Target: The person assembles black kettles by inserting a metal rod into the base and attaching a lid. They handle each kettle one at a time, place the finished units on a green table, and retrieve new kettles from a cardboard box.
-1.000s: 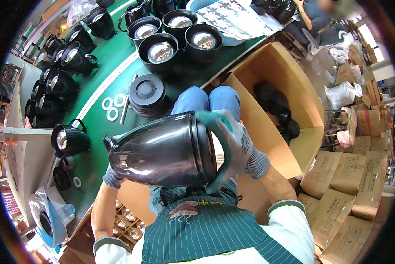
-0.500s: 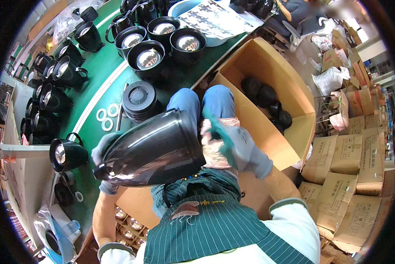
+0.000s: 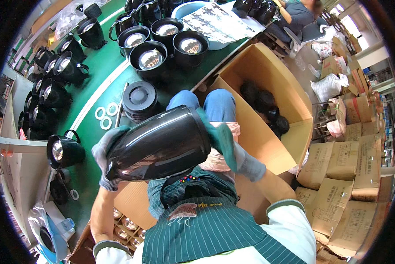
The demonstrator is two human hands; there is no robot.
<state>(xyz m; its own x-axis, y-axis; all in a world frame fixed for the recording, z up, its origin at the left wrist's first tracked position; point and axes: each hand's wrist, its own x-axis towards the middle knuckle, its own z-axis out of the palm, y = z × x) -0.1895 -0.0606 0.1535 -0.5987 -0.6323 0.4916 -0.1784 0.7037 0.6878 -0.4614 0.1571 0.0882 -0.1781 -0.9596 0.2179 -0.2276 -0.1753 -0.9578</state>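
A glossy black jug body (image 3: 160, 143) lies on its side above my lap, its narrower lipped end to the left. My left hand (image 3: 107, 152), in a grey and green glove, wraps round that narrower end. At the wide, banded end my right hand (image 3: 228, 147), in the same kind of glove, is cupped against the base with its fingers around the rim. Some of its fingers are hidden behind the jug and a little blurred. Just beyond the jug stands a stack of round black lids or bases (image 3: 140, 99) on the green table (image 3: 92, 94).
White rings (image 3: 105, 122) lie beside the stack. Black jugs with shiny silvery liners (image 3: 151, 59) stand along the table. An open carton (image 3: 272, 145) with black round parts is at my right. Another carton below left holds silvery liners (image 3: 129, 223). Stacked cartons (image 3: 333, 198) stand farther right.
My right hand has moved left and now meets the wide end of the jug. The jug has shifted slightly right and up, still in my left hand.
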